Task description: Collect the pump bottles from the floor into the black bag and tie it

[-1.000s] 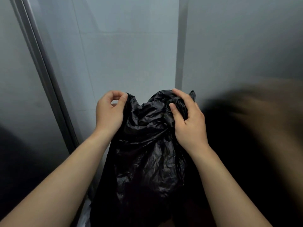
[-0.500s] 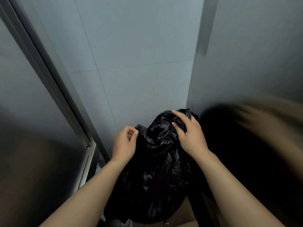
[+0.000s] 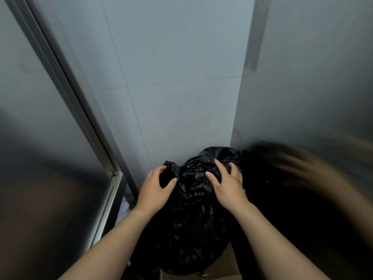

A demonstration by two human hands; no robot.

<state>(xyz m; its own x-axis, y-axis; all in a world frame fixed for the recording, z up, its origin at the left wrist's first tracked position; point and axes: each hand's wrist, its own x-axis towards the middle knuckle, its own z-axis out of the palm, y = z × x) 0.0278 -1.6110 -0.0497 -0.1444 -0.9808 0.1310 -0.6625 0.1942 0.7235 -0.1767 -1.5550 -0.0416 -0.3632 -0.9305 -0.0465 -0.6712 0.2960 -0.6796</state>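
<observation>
A crumpled black bag (image 3: 191,223) hangs low in the corner between a grey tiled wall and a glossy panel. My left hand (image 3: 154,190) pinches a flap of the bag's top on its left side, thumb and fingers closed on the plastic. My right hand (image 3: 228,184) rests on the bunched top of the bag, fingers spread and pressing into the folds. No pump bottles are visible; whatever the bag holds is hidden inside it.
A metal frame (image 3: 88,126) of a glass door runs diagonally on the left. A reflective grey panel (image 3: 312,98) on the right mirrors my arm as a blur. A cardboard piece (image 3: 224,267) lies under the bag. Something white (image 3: 126,207) shows by the door's foot.
The bag and both hands have dropped lower in view and further away. My right hand's fingers have spread over the bag's top; my left hand keeps its pinch on the flap.
</observation>
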